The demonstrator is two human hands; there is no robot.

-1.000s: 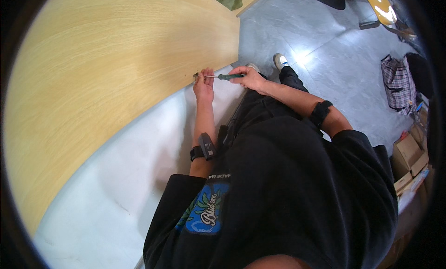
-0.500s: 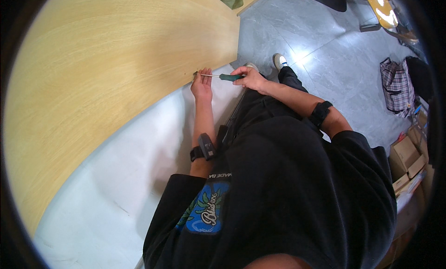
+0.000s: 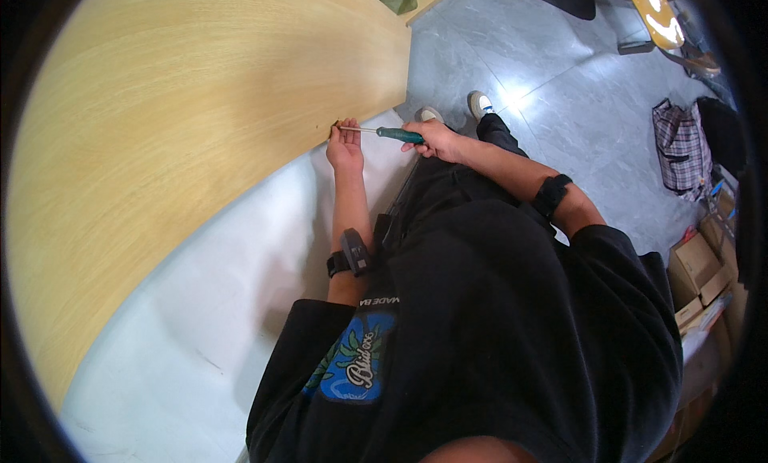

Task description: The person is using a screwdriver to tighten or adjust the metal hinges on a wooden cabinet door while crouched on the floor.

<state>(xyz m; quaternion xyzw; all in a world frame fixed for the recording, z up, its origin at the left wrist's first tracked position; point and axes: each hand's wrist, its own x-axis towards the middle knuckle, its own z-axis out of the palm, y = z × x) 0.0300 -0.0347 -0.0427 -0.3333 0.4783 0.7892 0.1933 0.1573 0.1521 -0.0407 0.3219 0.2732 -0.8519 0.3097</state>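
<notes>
The right hand (image 3: 430, 137) is closed round the butt end of a green-handled screwdriver (image 3: 392, 133), its fingers curled with no slack showing. The screwdriver lies just off the lower edge of the wood-grain panel (image 3: 224, 103), its bare shaft pointing at the panel's face near the right end. The left hand (image 3: 345, 149) is at that same edge, palm up and partly open, its fingers behind the shaft; whether thumb and forefinger pinch the shaft or the small dark fitting (image 3: 336, 125) on the panel cannot be told.

The step in hand looks like driving or loosening a fastener there, with the left hand steadying the tip. Whether the tip is seated is too small to see. The next move seems to call for a turn of the right wrist, the shaft held in line and pressed lightly toward the panel.

Below the panel's edge spreads a white surface (image 3: 200, 319). Beyond its right end are the person's shoes (image 3: 480, 105) on grey floor tiles (image 3: 576, 135), and, farther off from the panel, a plaid bag (image 3: 682, 149) and cardboard boxes (image 3: 694, 259).
</notes>
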